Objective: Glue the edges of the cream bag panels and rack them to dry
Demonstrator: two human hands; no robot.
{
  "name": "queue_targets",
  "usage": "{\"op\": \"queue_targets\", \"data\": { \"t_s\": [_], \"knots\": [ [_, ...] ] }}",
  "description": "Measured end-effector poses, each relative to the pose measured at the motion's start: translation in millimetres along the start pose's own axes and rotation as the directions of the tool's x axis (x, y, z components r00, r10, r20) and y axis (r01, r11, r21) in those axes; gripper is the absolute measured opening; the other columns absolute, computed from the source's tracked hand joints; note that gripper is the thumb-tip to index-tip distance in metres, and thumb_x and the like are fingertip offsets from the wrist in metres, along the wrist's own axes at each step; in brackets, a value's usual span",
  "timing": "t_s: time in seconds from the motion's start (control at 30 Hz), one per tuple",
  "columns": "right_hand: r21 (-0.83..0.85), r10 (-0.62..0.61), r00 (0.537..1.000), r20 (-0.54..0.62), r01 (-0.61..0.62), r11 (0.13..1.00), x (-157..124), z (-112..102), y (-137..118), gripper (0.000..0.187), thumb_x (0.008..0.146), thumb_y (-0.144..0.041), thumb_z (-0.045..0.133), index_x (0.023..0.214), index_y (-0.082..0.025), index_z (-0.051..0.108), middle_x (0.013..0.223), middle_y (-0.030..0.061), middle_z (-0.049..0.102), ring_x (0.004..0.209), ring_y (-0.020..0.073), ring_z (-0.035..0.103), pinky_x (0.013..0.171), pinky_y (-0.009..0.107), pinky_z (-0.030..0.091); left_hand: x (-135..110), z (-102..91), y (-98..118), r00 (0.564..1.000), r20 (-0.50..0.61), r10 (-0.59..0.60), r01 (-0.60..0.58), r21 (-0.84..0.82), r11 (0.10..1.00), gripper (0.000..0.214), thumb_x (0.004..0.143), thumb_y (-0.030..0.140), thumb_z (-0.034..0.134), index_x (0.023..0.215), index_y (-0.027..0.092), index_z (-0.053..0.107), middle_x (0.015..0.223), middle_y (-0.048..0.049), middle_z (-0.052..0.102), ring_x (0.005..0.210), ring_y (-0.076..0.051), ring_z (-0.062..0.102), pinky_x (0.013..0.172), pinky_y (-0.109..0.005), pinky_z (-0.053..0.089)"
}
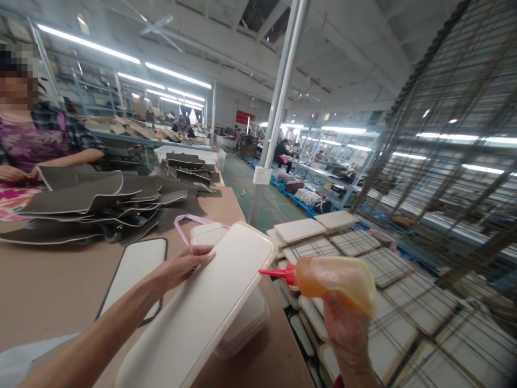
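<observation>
Panel (pixel 202 307), long and white with rounded corners, is held at a slant over the brown table (pixel 48 280), its lower end reaching the bottom of the view. The left hand (pixel 177 268) grips its left edge, thumb laid on the white face and the other fingers mostly hidden. At the opposite edge, near the far corner, the red nozzle (pixel 278 273) of a squeeze bottle (pixel 335 275) points at the rim; whether it touches or stands just beside, I cannot tell. The right hand (pixel 347 326) is closed round the bottle from below, most of its fingers out of sight. Amber liquid (pixel 313 288) shows through the bottle's wall. The step in hand looks to be laying that liquid, probably glue, along the border. The next move seems to call for a steady panel, a light squeeze and the tip led evenly along the rim, off the face.

Beneath the panel sit pale rounded pieces (pixel 248 323); to the left lies a dark-edged panel (pixel 135 277), with a pink strap (pixel 186 220) beyond. Farther left, dark grey pieces (pixel 100 199) lie heaped near a co-worker (pixel 86 141). To the right, pale boards (pixel 301 230) lie beside the table, below a tall, tilted stack of wire racks (pixel 456 97)
</observation>
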State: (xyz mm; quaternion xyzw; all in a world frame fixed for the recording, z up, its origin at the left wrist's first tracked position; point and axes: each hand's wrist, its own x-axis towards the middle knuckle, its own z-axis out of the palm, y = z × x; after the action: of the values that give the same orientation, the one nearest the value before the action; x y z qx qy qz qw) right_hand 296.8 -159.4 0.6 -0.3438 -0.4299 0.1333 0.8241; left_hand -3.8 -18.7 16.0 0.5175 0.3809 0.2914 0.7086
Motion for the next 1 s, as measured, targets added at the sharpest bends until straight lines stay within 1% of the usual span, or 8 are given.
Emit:
{"op": "queue_targets", "data": {
  "t_s": [0.1, 0.2, 0.3, 0.4, 0.57, 0.73, 0.87, 1.0],
  "knots": [
    [-0.003, 0.016, 1.000, 0.004, -0.016, 1.000, 0.1, 2.1, -1.4, 0.035, 0.068, -0.021, 0.085, 0.100, -0.022, 0.070, 0.087, 0.0027, 0.075, 0.078, 0.0207, 0.073, 0.072, 0.034, 0.062, 0.1, 2.9, 1.9, 1.000, -0.019, 0.004, -0.005, -0.006, 1.000, 0.053, 0.045, 0.043, 0.095, 0.090, 0.017, 0.082, 0.078, -0.0059, 0.079, 0.069, -0.018, 0.068, 0.060, -0.022, 0.050],
    [0.037, 0.028, 1.000, 0.005, -0.029, 0.999, 0.7, 5.0, -4.1, 0.036, 0.067, -0.020, 0.086, 0.100, -0.022, 0.071, 0.088, 0.0026, 0.076, 0.080, 0.0207, 0.074, 0.074, 0.033, 0.063, -0.1, 5.5, 3.6, 0.999, -0.036, -0.002, 0.002, -0.015, 1.000, 0.052, 0.042, 0.037, 0.096, 0.088, 0.016, 0.082, 0.076, -0.0059, 0.078, 0.067, -0.018, 0.067, 0.059, -0.022, 0.050],
    [0.066, 0.045, 0.999, 0.021, -0.047, 0.997, 0.8, 8.1, -7.0, 0.036, 0.067, -0.019, 0.086, 0.099, -0.023, 0.072, 0.086, 0.0017, 0.077, 0.078, 0.0192, 0.074, 0.073, 0.029, 0.062, -0.6, 7.9, 5.3, 0.999, -0.052, -0.003, 0.002, -0.022, 1.000, 0.051, 0.041, 0.036, 0.096, 0.085, 0.015, 0.082, 0.075, -0.0062, 0.078, 0.066, -0.018, 0.067, 0.059, -0.023, 0.051],
    [0.093, 0.052, 0.999, 0.016, -0.053, 0.994, -0.3, 11.7, -8.4, 0.035, 0.066, -0.020, 0.087, 0.098, -0.024, 0.073, 0.087, 0.0016, 0.077, 0.078, 0.0193, 0.074, 0.074, 0.030, 0.063, -0.1, 8.9, 6.3, 0.998, -0.062, 0.000, -0.003, -0.040, 0.999, 0.052, 0.040, 0.038, 0.097, 0.084, 0.015, 0.081, 0.075, -0.0062, 0.078, 0.065, -0.018, 0.067, 0.058, -0.022, 0.051],
    [0.079, 0.063, 0.998, 0.029, -0.066, 0.995, -2.8, 14.5, -6.7, 0.038, 0.063, -0.021, 0.088, 0.098, -0.024, 0.073, 0.086, 0.0020, 0.076, 0.077, 0.0209, 0.073, 0.073, 0.033, 0.063, 3.3, 6.3, 5.2, 0.998, -0.060, 0.011, -0.014, -0.057, 0.998, 0.054, 0.043, 0.041, 0.096, 0.087, 0.014, 0.080, 0.074, -0.0061, 0.078, 0.064, -0.018, 0.068, 0.056, -0.022, 0.051],
    [0.024, 0.034, 0.996, 0.083, -0.036, 0.999, -3.7, 14.4, -5.9, 0.034, 0.067, -0.024, 0.086, 0.097, -0.023, 0.071, 0.088, 0.0044, 0.076, 0.081, 0.0254, 0.074, 0.075, 0.039, 0.063, 6.9, 2.1, 5.9, 0.999, -0.044, 0.011, -0.014, -0.070, 0.997, 0.052, 0.049, 0.044, 0.095, 0.088, 0.013, 0.079, 0.075, -0.0070, 0.078, 0.066, -0.019, 0.070, 0.058, -0.024, 0.054],
    [0.031, 0.031, 0.995, 0.097, -0.034, 0.999, -4.3, 18.2, -7.8, 0.036, 0.067, -0.027, 0.087, 0.099, -0.023, 0.071, 0.090, 0.0043, 0.076, 0.079, 0.0236, 0.074, 0.078, 0.039, 0.063, 9.7, -0.2, 7.1, 0.999, -0.032, 0.020, -0.022, -0.083, 0.996, 0.048, 0.054, 0.039, 0.093, 0.090, 0.011, 0.079, 0.075, -0.0087, 0.078, 0.067, -0.021, 0.070, 0.059, -0.026, 0.054],
    [-0.008, 0.015, 0.995, 0.098, -0.014, 1.000, -5.3, 23.4, -10.8, 0.041, 0.067, -0.033, 0.088, 0.103, -0.021, 0.072, 0.091, 0.0076, 0.077, 0.080, 0.0264, 0.075, 0.077, 0.042, 0.064, 13.9, -0.7, 8.2, 0.998, -0.062, 0.012, -0.018, -0.098, 0.995, 0.043, 0.054, 0.035, 0.094, 0.087, 0.011, 0.079, 0.072, -0.0082, 0.077, 0.064, -0.020, 0.069, 0.058, -0.027, 0.054]
  ]
}}
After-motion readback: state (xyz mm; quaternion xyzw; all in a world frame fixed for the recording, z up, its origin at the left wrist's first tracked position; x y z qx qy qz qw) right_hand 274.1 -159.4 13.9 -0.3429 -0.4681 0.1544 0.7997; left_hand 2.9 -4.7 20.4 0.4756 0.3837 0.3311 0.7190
